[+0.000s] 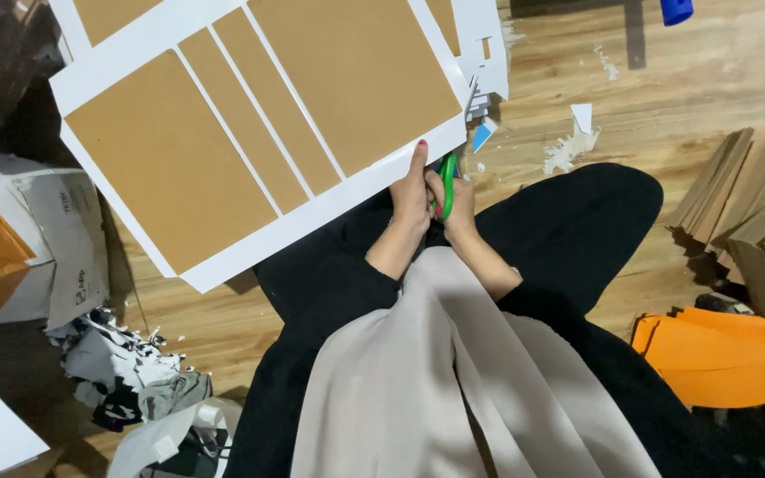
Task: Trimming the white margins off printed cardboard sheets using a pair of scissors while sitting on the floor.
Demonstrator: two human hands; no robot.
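Wooden floor (683, 80) underneath, seated cross-legged in black trousers, pale cloth draped over the lap. Held up over the knees: large white sheet (223, 257) printed with tan rectangles, tilted, lower right edge meeting the hands. Left hand (412, 190) pinching that edge, index finger stretched up along the white margin, other fingers curled beneath. Right hand (459, 202) closed through the loops of green-handled scissors (446, 181), blades pointing up into the sheet's corner, mostly hidden behind it.

To cut well, judging from this: keep to the white strip between tan panels, hold the sheet taut close to the blades, feed the paper rather than swing the scissors, keep the extended finger clear of the blade line.

Further out: paper scraps (568, 146) on the boards, more printed sheets top right, stack of brown card pieces (754, 212) at right, orange card (719, 354) below it, crumpled offcuts (126, 372) and a cardboard box (37, 248) at left.
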